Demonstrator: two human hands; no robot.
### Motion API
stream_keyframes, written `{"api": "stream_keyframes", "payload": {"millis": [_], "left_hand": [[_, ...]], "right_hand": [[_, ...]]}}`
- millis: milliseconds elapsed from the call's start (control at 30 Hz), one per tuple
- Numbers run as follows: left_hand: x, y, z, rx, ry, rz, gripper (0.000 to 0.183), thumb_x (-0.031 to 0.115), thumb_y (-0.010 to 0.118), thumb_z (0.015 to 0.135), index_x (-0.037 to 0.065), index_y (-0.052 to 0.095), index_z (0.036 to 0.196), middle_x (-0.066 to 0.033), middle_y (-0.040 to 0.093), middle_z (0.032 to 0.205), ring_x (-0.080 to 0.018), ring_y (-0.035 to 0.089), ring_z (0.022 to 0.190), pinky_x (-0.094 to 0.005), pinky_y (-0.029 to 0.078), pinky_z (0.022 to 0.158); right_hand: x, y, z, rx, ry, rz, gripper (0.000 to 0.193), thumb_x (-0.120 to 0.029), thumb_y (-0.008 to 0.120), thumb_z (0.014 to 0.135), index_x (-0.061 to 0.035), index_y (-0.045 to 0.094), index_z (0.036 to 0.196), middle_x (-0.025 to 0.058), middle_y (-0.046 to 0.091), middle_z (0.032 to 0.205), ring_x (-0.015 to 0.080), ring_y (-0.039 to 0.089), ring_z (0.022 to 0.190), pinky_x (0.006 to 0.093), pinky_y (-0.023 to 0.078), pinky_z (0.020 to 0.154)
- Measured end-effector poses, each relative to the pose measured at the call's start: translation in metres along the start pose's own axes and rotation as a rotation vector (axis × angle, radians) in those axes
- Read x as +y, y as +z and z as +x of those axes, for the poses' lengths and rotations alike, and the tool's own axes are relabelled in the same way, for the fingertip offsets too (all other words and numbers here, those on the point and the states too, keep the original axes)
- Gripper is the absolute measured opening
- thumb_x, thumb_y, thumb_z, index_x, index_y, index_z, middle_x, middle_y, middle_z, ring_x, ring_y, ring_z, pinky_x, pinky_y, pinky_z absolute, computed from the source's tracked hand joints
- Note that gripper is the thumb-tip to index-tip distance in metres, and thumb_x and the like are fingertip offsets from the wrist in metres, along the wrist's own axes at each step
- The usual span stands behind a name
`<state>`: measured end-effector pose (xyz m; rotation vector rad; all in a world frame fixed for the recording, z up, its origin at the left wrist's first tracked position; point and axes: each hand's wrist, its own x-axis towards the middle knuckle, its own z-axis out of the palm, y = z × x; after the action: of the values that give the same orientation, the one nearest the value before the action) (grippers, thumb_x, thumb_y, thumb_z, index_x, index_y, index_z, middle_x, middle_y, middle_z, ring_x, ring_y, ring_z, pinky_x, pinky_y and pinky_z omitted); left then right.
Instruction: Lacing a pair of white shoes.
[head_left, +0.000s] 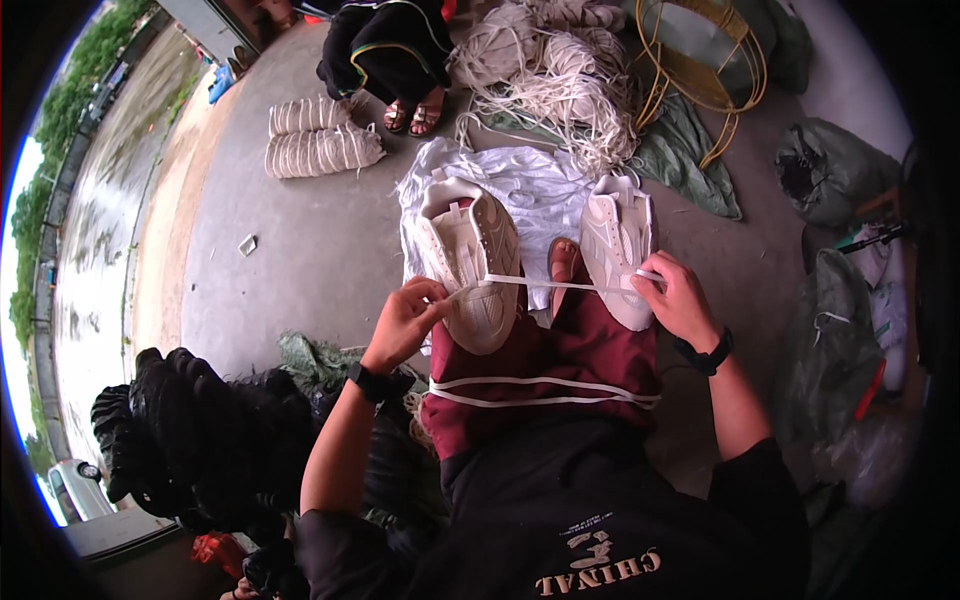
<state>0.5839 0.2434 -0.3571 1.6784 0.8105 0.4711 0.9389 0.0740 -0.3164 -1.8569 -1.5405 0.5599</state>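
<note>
A flat white lace [560, 287] runs crosswise, taut — thumb and forefinger of the left hand [418, 305] and right hand [680, 298] pinch it — over the toe of the left-lying off-white, rounded sneaker [468, 240]; its toe points bodyward, left hand nearer.

A white sheet [545, 172] is spread on the floor [290, 230]. Beyond the sheet, to its right, a green sack [690, 155] and a yellow frame [735, 108] are seen. Far left of it, a wet road [112, 220] is seen; nearer, black bundles [185, 425] are heaped.
</note>
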Motion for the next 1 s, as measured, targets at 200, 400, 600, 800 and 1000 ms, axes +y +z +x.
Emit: {"api": "stream_keyframes", "payload": {"millis": [200,400,600,800,1000], "left_hand": [[-0.008,-0.013,-0.006,0.062,-0.141,0.044,0.022,0.019,0.067,0.087,-0.001,0.058,0.091,-0.0016,0.059,0.07,-0.0082,0.055,0.072,-0.0264,0.044,0.064],[0.009,-0.038,-0.029,0.08,-0.116,0.719,0.026,0.023,0.071,0.078,0.008,0.059,0.095,-0.0085,0.059,0.065,-0.0269,0.059,0.058,-0.0383,0.046,0.055],[0.014,-0.054,-0.049,0.172,-0.022,0.879,0.014,0.022,0.059,0.089,0.009,0.057,0.091,-0.0129,0.064,0.075,-0.0366,0.062,0.069,-0.0449,0.048,0.058],[0.02,-0.082,-0.07,0.189,0.027,0.969,0.011,0.019,0.056,0.09,0.009,0.055,0.088,-0.0119,0.064,0.081,-0.0365,0.061,0.069,-0.0455,0.047,0.058],[0.013,-0.11,-0.096,0.202,-0.04,1.009,0.011,0.016,0.053,0.091,0.006,0.055,0.088,-0.0137,0.062,0.081,-0.0377,0.06,0.072,-0.0458,0.047,0.06]], "right_hand": [[0.023,-0.006,-0.015,0.098,0.095,-0.068,0.019,-0.014,0.063,0.087,0.0014,0.056,0.078,0.0132,0.056,0.077,0.0295,0.057,0.073,0.0369,0.045,0.065],[0.013,-0.019,-0.011,0.264,0.095,-0.396,0.019,-0.018,0.066,0.085,-0.0001,0.059,0.086,0.0134,0.062,0.092,0.0337,0.059,0.09,0.0393,0.046,0.079],[-0.033,0.014,0.023,0.226,-0.041,0.108,0.045,-0.014,0.063,0.088,-0.0004,0.047,0.128,0.0167,0.051,0.132,0.0268,0.052,0.12,0.035,0.041,0.099],[-0.075,0.113,0.061,-0.097,-0.12,0.105,0.076,-0.026,0.056,0.093,0.0093,0.013,0.145,0.0361,0.014,0.148,0.0447,0.013,0.141,0.0439,0.016,0.115],[-0.094,0.17,0.077,-0.07,-0.143,0.081,0.078,-0.022,0.053,0.092,0.0124,0.005,0.144,0.0364,0.013,0.148,0.0468,0.008,0.141,0.0489,0.011,0.116]]}}
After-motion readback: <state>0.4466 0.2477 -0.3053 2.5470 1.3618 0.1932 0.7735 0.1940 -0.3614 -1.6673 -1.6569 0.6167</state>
